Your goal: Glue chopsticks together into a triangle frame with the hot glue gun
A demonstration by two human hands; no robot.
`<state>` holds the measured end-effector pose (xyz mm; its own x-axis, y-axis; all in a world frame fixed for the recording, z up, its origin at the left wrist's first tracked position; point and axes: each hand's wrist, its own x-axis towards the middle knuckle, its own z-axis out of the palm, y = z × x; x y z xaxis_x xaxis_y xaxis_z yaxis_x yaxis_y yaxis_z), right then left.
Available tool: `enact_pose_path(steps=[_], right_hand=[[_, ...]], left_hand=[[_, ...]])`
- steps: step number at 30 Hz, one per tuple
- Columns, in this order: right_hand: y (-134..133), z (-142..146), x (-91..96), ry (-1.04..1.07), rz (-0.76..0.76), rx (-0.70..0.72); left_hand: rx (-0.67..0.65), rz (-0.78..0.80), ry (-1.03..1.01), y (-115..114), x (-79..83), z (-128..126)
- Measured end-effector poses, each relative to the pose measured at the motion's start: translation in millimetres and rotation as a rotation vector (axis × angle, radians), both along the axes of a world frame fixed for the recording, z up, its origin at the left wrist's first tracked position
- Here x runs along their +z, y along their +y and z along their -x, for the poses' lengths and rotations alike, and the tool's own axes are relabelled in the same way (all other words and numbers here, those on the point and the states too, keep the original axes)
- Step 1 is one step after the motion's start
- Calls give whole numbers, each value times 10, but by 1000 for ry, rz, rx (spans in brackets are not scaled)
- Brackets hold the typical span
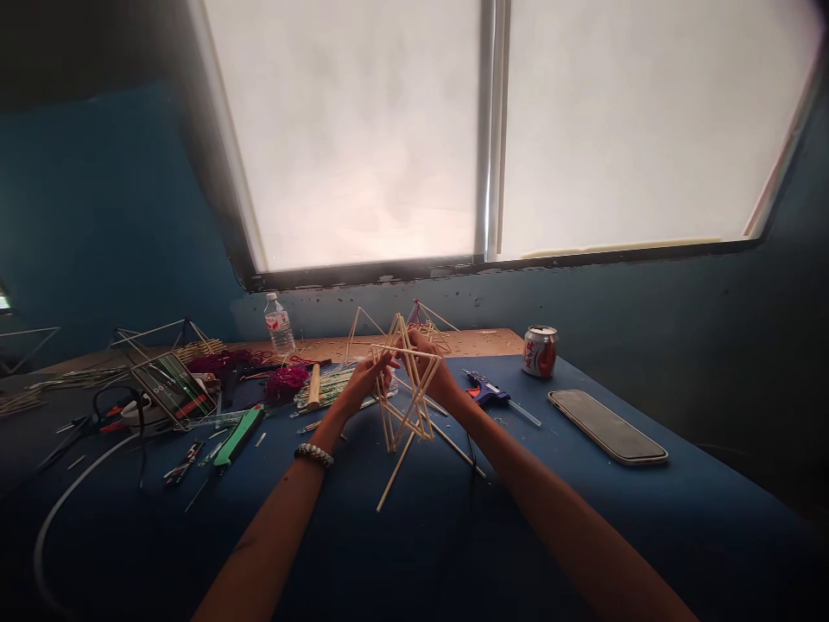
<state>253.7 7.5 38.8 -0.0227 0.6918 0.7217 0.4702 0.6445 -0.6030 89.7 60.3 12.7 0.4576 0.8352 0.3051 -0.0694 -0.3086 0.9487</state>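
Stick frame (405,389), an upright lattice of thin pale wooden sticks forming triangles, held in the air above the blue tabletop (414,553), with one long stick slanting down toward the near side

Left hand (366,380), fingers closed and pinching sticks on the frame's left side; bead bracelet (314,455) around the wrist

Right hand (433,371), fingers curled over the frame's upper right sticks and pinching them; the two hands apart, not pressed together, with part of the frame between them

Just behind the frame: small stick pyramid (420,321), with reddish thread at its top, and water bottle (280,324), farther back and to the left

Right of the frame: blue glue gun (485,389), near; soda can (540,352), beyond the glue gun; phone (607,427), face up and well apart

Left of the frame: stick bundle (327,386) and wooden handle (313,386), near; purple yarn (288,383), just beyond them; green cutter (238,436), lower left; tablet (174,386), farther left, propped at a tilt; white cable (78,492), curving across the far left of the tabletop

Above the frame: window (350,130), bright and covered by pale blinds
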Motion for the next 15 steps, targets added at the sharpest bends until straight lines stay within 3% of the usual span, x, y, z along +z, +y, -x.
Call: enact_pose_path(steps=[5, 15], right_hand=[[1, -4, 45, 60, -46, 53], [31, 23, 73, 322, 13, 230]], left_hand=[[99, -71, -16, -54, 59, 13], [142, -147, 17, -8, 44, 25]])
